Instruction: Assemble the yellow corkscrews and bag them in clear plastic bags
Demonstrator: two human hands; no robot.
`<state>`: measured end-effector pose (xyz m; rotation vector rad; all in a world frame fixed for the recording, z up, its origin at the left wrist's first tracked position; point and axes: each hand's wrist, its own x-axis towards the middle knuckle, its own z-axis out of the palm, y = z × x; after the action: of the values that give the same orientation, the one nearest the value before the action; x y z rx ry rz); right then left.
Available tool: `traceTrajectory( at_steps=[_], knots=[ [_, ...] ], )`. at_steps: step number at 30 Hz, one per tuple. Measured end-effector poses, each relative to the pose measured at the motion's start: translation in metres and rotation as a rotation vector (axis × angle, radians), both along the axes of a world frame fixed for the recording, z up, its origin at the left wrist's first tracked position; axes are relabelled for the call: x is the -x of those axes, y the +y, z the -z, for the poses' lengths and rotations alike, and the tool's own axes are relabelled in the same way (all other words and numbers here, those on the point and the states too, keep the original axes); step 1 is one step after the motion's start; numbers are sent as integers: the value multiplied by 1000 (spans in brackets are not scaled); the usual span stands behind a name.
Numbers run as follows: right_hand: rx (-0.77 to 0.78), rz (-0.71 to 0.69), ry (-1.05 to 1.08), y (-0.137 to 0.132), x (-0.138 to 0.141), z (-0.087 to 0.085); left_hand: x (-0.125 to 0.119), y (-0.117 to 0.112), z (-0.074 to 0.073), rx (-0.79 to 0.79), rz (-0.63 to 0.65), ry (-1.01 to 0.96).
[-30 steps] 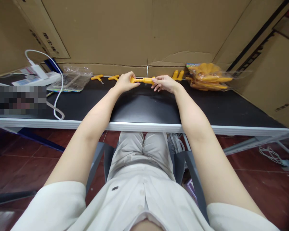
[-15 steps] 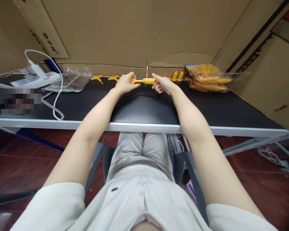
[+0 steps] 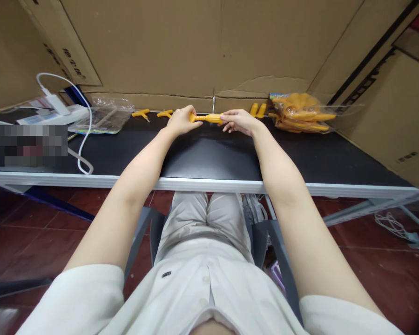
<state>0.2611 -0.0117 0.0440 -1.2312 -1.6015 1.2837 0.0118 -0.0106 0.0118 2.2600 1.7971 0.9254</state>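
Above the far part of the black table, my left hand [image 3: 181, 121] is closed round the handle end of a yellow T-handled tool with a ribbed shaft [image 3: 199, 118]. A yellow ribbed cap [image 3: 214, 118] sits in line with the shaft on the right. My right hand [image 3: 240, 122] pinches the cap's right end between thumb and fingertips, its other fingers loosely spread. Two similar yellow T-handles lie left of my left hand: one [image 3: 141, 114] shows a metal spiral tip, the other [image 3: 165, 113] is partly hidden. Two yellow caps [image 3: 257, 110] stand upright behind my right hand.
A clear bag of yellow parts [image 3: 300, 113] lies at the right back. On the left are a flat clear bag [image 3: 108, 116], a white power strip [image 3: 52, 116] with a looping white cable [image 3: 90, 111], and a blurred-out patch. Cardboard walls [image 3: 160, 46] enclose the table's back and sides.
My right hand has shifted slightly right and loosened from curled fingers to a fingertip pinch on the cap's end. My left hand and the tool have barely moved.
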Motion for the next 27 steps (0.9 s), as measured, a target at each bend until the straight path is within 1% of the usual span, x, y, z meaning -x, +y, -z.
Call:
traceTrajectory(
  at_steps=[6,9,17,27],
  knots=[
    [-12,5,-2,7,1,3,-2,0,0,15,3,1],
    [1,23,7,8,1,3,-1,2,0,-1,18,-14],
    [83,64,12,3,3,-3,-1,3,0,27,15,-5],
    [76,73,5,1,4,-5,-2,1,0,21,26,-19]
  ],
)
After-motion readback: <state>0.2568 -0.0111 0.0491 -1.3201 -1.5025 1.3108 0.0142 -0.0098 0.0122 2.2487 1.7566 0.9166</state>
